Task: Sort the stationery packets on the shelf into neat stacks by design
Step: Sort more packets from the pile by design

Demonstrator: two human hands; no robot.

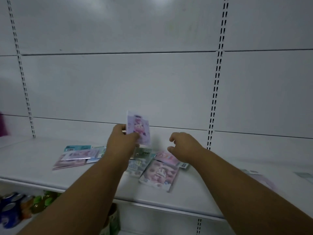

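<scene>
Head view. The left hand (pixel 122 139) gripped a lilac packet (pixel 138 127) above the white shelf (pixel 194 187), fingers curled round its lower left edge and corner. The packet rose up and to the right out of the grip, well clear of the shelf surface. Its printed face, bearing a pink cartoon figure, was turned toward the camera. Its long axis stood near vertical, the top leaning slightly left.

The right hand (pixel 183 145) held nothing. It hovered to the right of the raised packet and apart from it, fingers loosely curled with a gap between thumb and fingertips.

Beneath and between the two hands lay a loose scatter of packets. A pink-and-blue packet (pixel 160 173) lay flat nearest the shelf's front edge, its long axis running front to back with a slight tilt. A smaller pink packet (pixel 166 157) lay just behind it, partly under the right hand. A green packet (pixel 144 152) and a pale blue packet (pixel 137 166) overlapped beside the left forearm.

To the left, pink and lilac packets formed a flat pile (pixel 76 158), long axes running left to right. Motion blur obscured the printed detail.

On the lower shelf at left stood blurred drink cans (pixel 10 209).
</scene>
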